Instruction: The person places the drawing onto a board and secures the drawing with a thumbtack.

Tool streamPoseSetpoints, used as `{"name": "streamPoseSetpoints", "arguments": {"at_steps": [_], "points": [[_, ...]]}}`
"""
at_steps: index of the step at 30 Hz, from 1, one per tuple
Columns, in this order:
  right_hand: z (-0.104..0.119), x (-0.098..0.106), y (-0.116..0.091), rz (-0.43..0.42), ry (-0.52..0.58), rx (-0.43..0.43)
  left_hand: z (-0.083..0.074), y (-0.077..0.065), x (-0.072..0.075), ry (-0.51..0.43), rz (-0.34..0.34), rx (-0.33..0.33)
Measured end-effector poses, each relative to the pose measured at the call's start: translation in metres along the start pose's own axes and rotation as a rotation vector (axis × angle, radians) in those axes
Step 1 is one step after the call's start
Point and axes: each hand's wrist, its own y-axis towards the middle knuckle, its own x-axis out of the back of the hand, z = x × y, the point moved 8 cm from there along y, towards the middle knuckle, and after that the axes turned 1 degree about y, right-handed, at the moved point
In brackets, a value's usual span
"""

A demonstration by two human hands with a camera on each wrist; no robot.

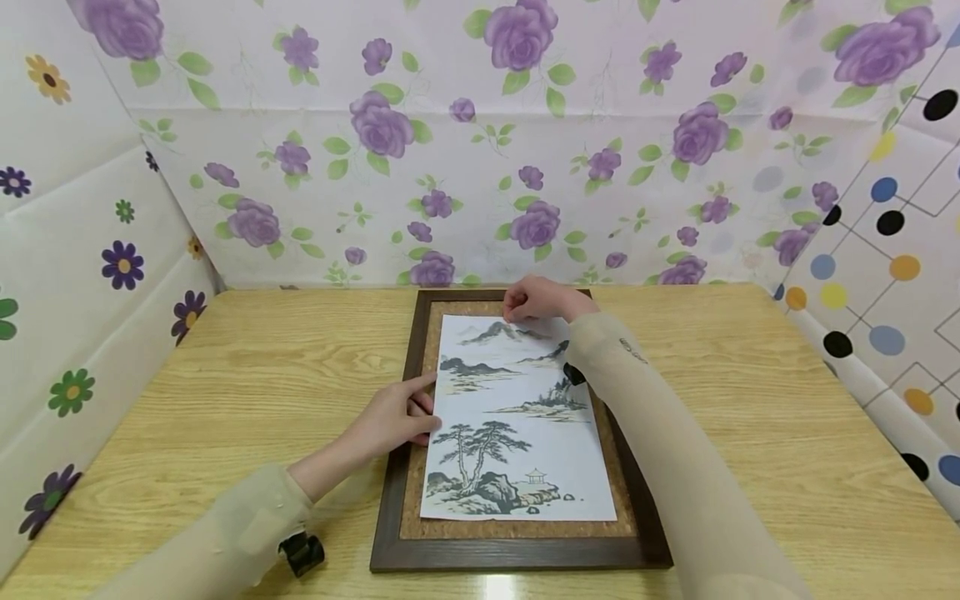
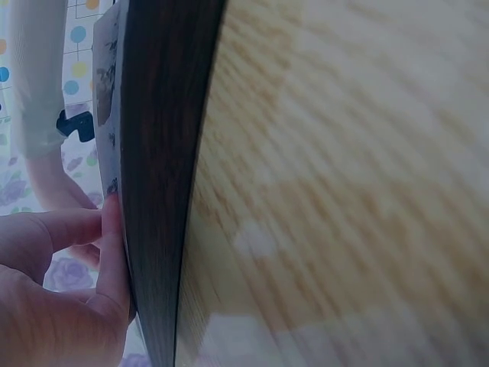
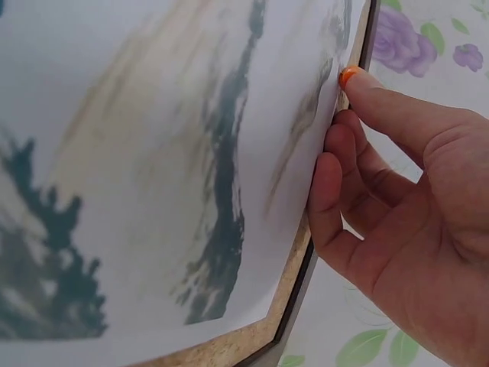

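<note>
A sheet of paper printed with an ink landscape (image 1: 517, 450) lies on a cork board (image 1: 555, 529) inside a dark wood frame (image 1: 517, 555). My right hand (image 1: 542, 298) is at the sheet's top edge, fingers curled. At its thumb tip is a small orange pushpin (image 3: 349, 75), against the paper's edge; my index finger is mostly hidden there. My left hand (image 1: 397, 414) reaches over the frame's left side. Its index finger and thumb touch the sheet's left edge, and the other fingers bend beneath. In the left wrist view, this hand (image 2: 65, 298) lies beside the frame's dark side (image 2: 164, 153).
The board lies on a light wood-grain table (image 1: 300, 358). Behind rises a cloth wall with purple roses (image 1: 450, 167). Patterned side walls stand left (image 1: 82, 317) and right (image 1: 892, 292). A black strap piece (image 1: 302, 552) hangs at my left wrist.
</note>
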Motion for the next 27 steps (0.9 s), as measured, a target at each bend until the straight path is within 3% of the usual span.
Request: {"name": "streamPoseSetpoints", "arguments": {"at_steps": [27], "points": [[0.0021, 0.0004, -0.0020, -0.016, -0.016, -0.058, -0.0006, 0.0000, 0.0004, -0.004, 0.001, 0.004]]}}
